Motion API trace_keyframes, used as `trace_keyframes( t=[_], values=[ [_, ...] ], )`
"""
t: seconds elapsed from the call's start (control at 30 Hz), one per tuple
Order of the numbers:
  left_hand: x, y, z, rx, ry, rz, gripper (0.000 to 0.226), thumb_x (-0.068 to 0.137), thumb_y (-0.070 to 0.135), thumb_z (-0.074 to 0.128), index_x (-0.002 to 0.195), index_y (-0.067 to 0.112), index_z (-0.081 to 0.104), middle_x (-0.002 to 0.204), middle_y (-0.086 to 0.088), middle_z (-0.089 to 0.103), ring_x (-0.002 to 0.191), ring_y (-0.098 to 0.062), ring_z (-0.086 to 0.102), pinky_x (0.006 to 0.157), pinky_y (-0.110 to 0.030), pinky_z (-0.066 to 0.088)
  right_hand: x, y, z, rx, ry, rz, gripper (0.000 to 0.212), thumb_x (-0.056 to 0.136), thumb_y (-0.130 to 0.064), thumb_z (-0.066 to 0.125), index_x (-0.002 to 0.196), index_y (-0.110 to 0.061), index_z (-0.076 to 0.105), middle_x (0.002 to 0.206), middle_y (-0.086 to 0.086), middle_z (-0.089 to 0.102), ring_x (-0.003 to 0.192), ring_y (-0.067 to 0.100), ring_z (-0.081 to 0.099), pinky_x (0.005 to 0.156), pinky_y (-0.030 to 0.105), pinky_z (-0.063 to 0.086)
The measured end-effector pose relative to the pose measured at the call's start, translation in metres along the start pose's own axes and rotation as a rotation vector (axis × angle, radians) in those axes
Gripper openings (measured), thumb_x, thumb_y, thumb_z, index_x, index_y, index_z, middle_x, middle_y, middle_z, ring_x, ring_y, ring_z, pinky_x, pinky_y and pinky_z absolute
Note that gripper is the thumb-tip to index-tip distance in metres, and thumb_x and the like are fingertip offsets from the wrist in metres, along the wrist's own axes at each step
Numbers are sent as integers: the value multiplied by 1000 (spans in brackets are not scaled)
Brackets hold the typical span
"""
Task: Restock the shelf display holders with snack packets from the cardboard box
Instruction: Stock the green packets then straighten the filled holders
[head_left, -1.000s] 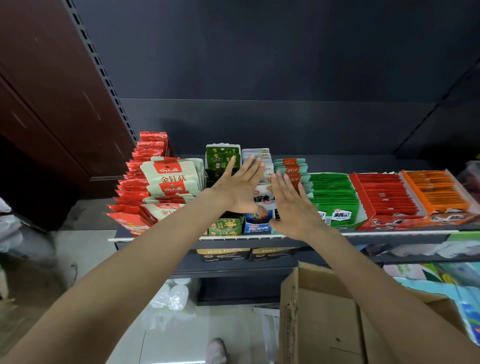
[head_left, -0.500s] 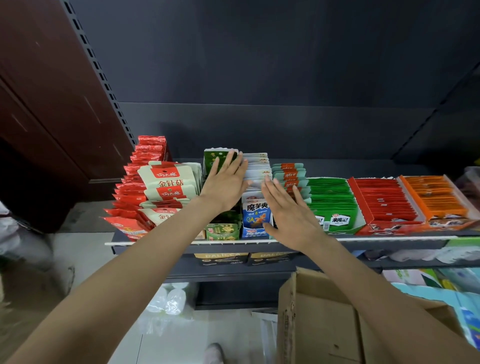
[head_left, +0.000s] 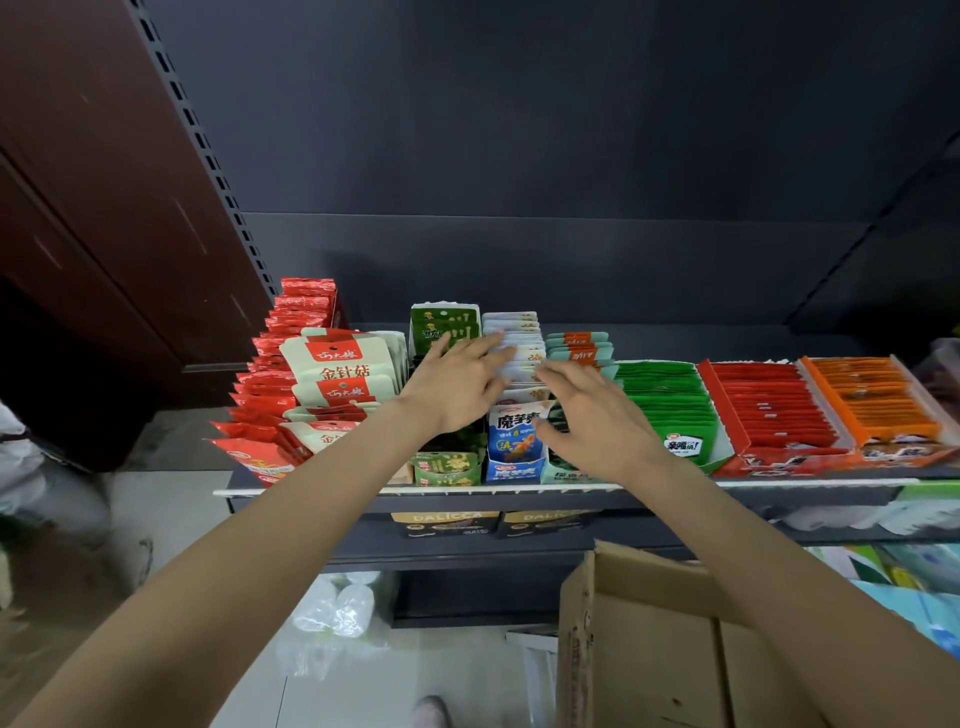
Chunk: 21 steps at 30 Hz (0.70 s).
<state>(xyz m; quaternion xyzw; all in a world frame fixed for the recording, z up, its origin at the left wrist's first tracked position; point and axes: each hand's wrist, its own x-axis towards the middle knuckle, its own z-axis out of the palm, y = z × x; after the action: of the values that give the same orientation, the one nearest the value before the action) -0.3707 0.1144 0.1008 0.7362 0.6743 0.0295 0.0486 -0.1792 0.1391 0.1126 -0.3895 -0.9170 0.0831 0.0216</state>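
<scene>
A blue-and-white display holder (head_left: 515, 470) at the middle of the shelf carries a row of blue-and-white snack packets (head_left: 514, 332). My left hand (head_left: 457, 379) lies over the green holder's packets (head_left: 444, 325), its straight fingertips touching the left side of the white row. My right hand (head_left: 595, 415) reaches in from the right with spread fingers, touching the row's right side over the teal packets (head_left: 579, 345). Neither hand holds a packet. The open cardboard box (head_left: 649, 649) stands at the lower right below my right arm; its inside is hidden.
Red packets (head_left: 291, 358) and white mushroom packets (head_left: 340, 364) fill the shelf's left end. Green (head_left: 665, 400), red (head_left: 769, 410) and orange (head_left: 872, 400) trays sit to the right. The white shelf rail (head_left: 779, 483) runs along the front. A plastic bag (head_left: 337, 613) lies on the floor.
Both hands have slid apart and back along the blue-and-white row, from covering its front packet to resting on its two sides. The front packet now shows.
</scene>
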Motion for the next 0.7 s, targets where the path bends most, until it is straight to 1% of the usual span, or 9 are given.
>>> trace_keyframes(
  t=[0.07, 0.13, 0.3, 0.4, 0.47, 0.53, 0.57, 0.63, 0.7],
  values=[
    [5, 3, -5, -29, 90, -12, 47, 102, 32, 27, 148, 24, 28, 157, 3, 20, 145, -14, 15, 117, -35, 4, 9, 3, -2, 14, 29, 26, 60, 99, -39, 36, 150, -14, 17, 158, -1, 14, 144, 16, 16, 117, 30, 10],
    [13, 6, -8, -13, 130, -44, 49, 102, 30, 25, 150, 19, 21, 158, 0, 15, 146, -15, 8, 117, -33, 3, 24, 5, -2, 20, -15, 53, 58, 102, -37, 26, 151, -13, 7, 160, 2, 2, 146, 14, 4, 118, 31, 2],
    [29, 7, -6, 149, -148, -129, 61, 101, 41, 16, 151, 13, -5, 159, -3, -11, 144, -18, -21, 118, -42, -9, 53, 5, 10, -15, -155, 131, 57, 103, -39, 11, 150, -16, -11, 158, -2, -17, 144, 11, -15, 116, 37, -9],
    [27, 2, -4, 191, -182, -92, 64, 100, 47, 12, 150, 15, -11, 157, -2, -17, 141, -18, -27, 116, -45, -14, 53, 7, 14, -27, -210, 118, 59, 101, -44, 6, 148, -18, -18, 154, -3, -25, 142, 9, -21, 114, 38, -13],
    [22, 1, -4, 144, -184, -66, 64, 100, 48, 14, 151, 16, -9, 157, 0, -17, 141, -17, -27, 115, -43, -14, 50, 11, 12, -32, -242, 102, 61, 100, -48, 5, 147, -19, -20, 153, -4, -28, 141, 9, -24, 114, 40, -14],
    [17, 0, -6, 50, -117, -62, 61, 101, 44, 18, 152, 16, -1, 159, -1, -12, 143, -15, -22, 116, -40, -11, 47, 12, 7, -1, -247, 97, 61, 100, -48, 7, 147, -20, -18, 154, -4, -27, 141, 10, -24, 115, 41, -14],
    [15, -1, -7, -13, -42, -63, 57, 102, 39, 21, 152, 15, 6, 159, -2, -6, 145, -16, -16, 117, -38, -7, 45, 10, 4, 25, -220, 89, 60, 101, -47, 10, 149, -20, -14, 155, -3, -23, 142, 10, -22, 115, 40, -11],
    [6, -2, -13, -133, 154, -65, 49, 102, 24, 32, 148, 11, 24, 159, -5, 13, 147, -19, 4, 118, -34, 7, 41, 2, -1, 110, -91, 52, 58, 102, -42, 19, 151, -19, 0, 159, -2, -9, 145, 11, -11, 117, 36, -3],
    [-3, -8, -22, -160, 246, -71, 43, 97, 8, 40, 140, 8, 41, 149, -7, 35, 138, -24, 31, 112, -32, 27, 36, -7, -6, 173, 38, 5, 52, 102, -35, 31, 150, -19, 18, 159, -1, 10, 146, 14, 7, 117, 32, 8]
  ],
)
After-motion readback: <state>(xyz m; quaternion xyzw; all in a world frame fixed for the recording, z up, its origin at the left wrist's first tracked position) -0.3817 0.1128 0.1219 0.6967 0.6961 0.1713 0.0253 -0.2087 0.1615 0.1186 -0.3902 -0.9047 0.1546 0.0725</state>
